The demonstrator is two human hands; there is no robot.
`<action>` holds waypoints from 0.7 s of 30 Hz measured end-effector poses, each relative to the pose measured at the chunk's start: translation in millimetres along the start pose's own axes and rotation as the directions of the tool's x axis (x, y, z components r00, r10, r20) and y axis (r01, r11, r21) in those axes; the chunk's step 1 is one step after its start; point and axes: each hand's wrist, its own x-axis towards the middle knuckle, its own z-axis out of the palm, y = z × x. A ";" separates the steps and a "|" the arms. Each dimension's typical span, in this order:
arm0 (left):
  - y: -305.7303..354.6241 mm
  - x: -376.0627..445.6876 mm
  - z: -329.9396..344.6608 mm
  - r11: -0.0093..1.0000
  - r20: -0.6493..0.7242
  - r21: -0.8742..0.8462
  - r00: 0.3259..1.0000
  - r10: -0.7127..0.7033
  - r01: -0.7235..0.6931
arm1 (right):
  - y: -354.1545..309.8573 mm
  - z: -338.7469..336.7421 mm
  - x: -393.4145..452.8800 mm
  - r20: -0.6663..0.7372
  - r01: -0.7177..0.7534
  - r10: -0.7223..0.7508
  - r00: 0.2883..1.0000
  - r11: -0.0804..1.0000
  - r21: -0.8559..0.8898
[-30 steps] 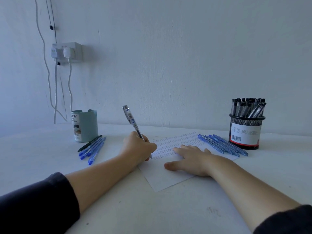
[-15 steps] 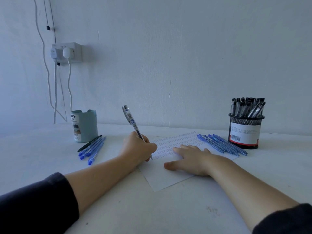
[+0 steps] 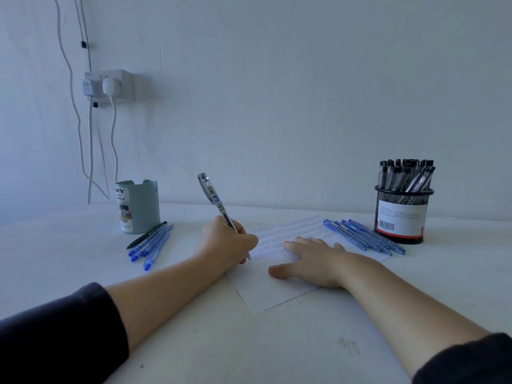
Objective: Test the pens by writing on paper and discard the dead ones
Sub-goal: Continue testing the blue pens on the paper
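My left hand [image 3: 225, 242] grips a clear pen [image 3: 214, 199] with its tip down on the white paper [image 3: 270, 291]. The pen leans back to the left. Rows of small written marks cover the far half of the sheet. My right hand [image 3: 313, 257] lies flat on the paper with fingers spread, pressing it to the table. A black mesh cup [image 3: 400, 214] full of black-capped pens stands at the right. A row of blue pens [image 3: 363, 236] lies beside it, partly on the paper's far corner.
A pale green holder [image 3: 138, 206] stands at the left, with several blue pens and one dark pen [image 3: 149, 241] lying in front of it. A wall socket [image 3: 109, 85] with hanging cables sits above it. The white table [image 3: 235, 347] meets the wall just behind the objects.
Hardly anything differs. The left hand with the pen stays at the same spot on the paper, and the right hand has not moved.
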 end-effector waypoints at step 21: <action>1.0 -1.3 -0.9 1.000 0.004 -0.021 1.000 -0.010 0.010 | -2.8 -1.7 -3.6 0.011 -0.003 0.003 1.000 1.000 -0.003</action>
